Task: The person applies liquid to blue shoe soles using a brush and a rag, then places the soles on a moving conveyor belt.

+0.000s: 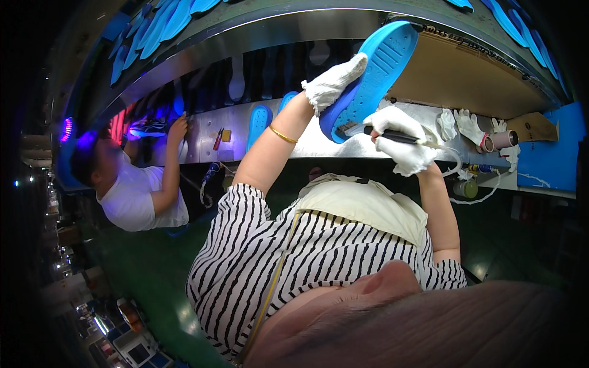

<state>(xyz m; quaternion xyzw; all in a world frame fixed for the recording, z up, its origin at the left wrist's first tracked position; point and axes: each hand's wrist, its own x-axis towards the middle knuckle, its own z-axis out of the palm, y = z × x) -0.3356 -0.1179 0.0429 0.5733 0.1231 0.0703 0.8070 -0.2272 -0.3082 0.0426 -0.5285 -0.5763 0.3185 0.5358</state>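
A light blue shoe sole with a darker blue edge is held up and tilted by my left hand. This hand wears a white glove and is closed on the sole's left edge. My right hand, also gloved in white, grips a black-handled brush. The brush's bristles are at the sole's lower end; I cannot tell whether they touch it. A thin white tube runs off from the brush's rear end. Behind my left forearm, another blue sole lies on the workbench.
Loose white gloves, a tape roll and a cardboard sheet are at the right. Blue soles lie on the raised conveyor. At the left, a co-worker works under purple light. Red-handled pliers lie between us.
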